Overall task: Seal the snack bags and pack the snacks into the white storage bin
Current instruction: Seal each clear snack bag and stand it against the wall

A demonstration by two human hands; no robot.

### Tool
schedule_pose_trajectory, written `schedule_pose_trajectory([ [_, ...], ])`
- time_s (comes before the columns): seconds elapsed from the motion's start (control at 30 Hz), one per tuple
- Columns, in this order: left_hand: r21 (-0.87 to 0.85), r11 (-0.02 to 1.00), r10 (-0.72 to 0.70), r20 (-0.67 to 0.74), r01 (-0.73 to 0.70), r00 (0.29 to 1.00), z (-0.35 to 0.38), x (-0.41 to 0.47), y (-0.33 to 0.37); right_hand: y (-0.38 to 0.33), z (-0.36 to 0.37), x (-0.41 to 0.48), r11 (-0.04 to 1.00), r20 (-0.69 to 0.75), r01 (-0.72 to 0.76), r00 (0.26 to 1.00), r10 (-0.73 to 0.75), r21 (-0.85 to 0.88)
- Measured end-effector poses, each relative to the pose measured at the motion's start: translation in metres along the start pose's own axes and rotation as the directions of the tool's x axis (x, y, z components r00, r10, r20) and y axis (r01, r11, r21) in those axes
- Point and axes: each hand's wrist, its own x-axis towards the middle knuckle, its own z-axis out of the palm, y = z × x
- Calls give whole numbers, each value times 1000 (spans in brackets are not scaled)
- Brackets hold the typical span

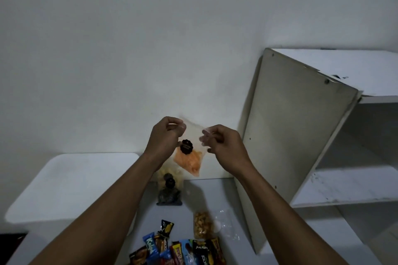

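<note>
I see bare wall above my hands, the open cabinet door (pixel 295 127) just right of my right hand (pixel 224 146). My left hand (pixel 164 135) and right hand each pinch a top corner of the clear bag (pixel 189 157), raised between them; orange snacks fill its bottom under 1 dark round label.

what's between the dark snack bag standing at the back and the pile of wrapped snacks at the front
In the head view, the stretch between the dark snack bag and the wrapped snacks is bare tabletop; the peanut bag lies off to the right.
</note>
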Motion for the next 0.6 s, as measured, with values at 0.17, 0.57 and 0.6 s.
schedule_pose_trajectory([
  [0.17,184,966,-204,111,182,973,5,-5,-55,28,-10,-5,977,-68,-126,988,139,172],
  [0.57,51,963,-263,-38,265,964,70,28,-174,182,5,11,917,-162,-399,904,396,14],
  [0.6,48,963,-261,-74,265,963,77,34,-188,197,9,16,910,-187,-413,893,410,20],
])
